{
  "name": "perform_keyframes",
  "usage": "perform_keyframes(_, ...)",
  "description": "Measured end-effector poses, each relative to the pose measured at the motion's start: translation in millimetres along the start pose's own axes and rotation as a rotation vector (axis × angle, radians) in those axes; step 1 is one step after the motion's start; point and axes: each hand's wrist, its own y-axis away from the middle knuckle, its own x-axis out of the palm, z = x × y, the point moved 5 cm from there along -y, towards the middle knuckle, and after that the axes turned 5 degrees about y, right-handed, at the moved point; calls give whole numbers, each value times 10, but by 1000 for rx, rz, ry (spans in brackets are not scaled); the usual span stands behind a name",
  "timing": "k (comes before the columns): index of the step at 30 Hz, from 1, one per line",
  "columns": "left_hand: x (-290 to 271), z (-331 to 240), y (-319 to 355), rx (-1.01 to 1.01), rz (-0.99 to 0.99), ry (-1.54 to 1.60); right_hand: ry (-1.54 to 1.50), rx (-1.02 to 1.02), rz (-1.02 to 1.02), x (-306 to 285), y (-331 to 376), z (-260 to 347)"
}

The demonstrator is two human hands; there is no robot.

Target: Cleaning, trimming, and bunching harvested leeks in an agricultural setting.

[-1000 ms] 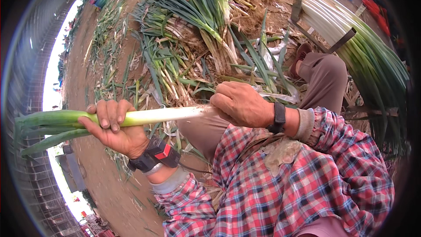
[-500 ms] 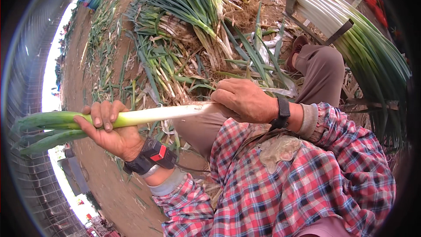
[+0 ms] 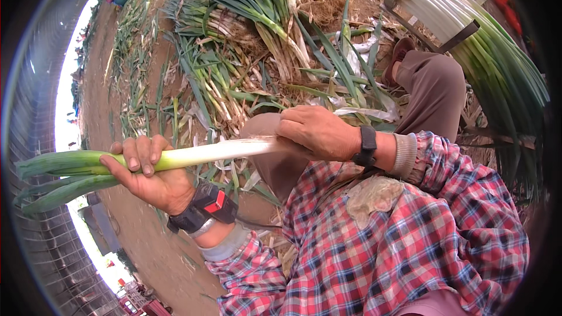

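Observation:
A single leek [image 3: 225, 151], thick and white-stemmed with green leaves, lies level across the front of my body. My left hand [image 3: 146, 167] is wrapped round it where white turns to green, thumb along the near side. The split green leaves stick out to the left past that hand. At the root end, the fingers of my right hand [image 3: 316, 131] are curled over the white tip, their knuckles upward. The very end of the stem and any roots are hidden under the right hand.
Untrimmed leeks [image 3: 252, 6] with roots are heaped on the ground ahead. Trimmed leeks [image 3: 430, 6] lie stacked in a metal rack [image 3: 459, 37] at the far right. Stripped leaves and thin plastic [image 3: 357, 58] litter the brown soil [image 3: 140, 216]. My bent knee [image 3: 436, 73] is beside the rack.
My right hand has shifted slightly left along the root end of the leek. The left hand keeps its hold almost unmoved, and the view has tilted a little.

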Motion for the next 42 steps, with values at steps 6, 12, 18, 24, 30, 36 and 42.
perform_keyframes(6,-135,27,38,-8,-2,-20,-384,334,37,116,-10,-155)
perform_keyframes(12,-115,69,48,-62,100,51,-370,311,50,65,0,-130)
perform_keyframes(18,-70,98,139,94,-264,26,-497,584,-94,72,154,-270)
perform_keyframes(24,-657,-193,319,22,-252,194,-1451,936,-359,10,291,-493)
perform_keyframes(30,-560,-333,297,86,-19,228,-144,605,-422,-399,1367,-1697)
perform_keyframes(36,-358,-338,295,25,197,201,700,369,34,-515,1003,-1149)
perform_keyframes(42,-33,81,276,14,156,97,-296,104,85,-202,-395,190)
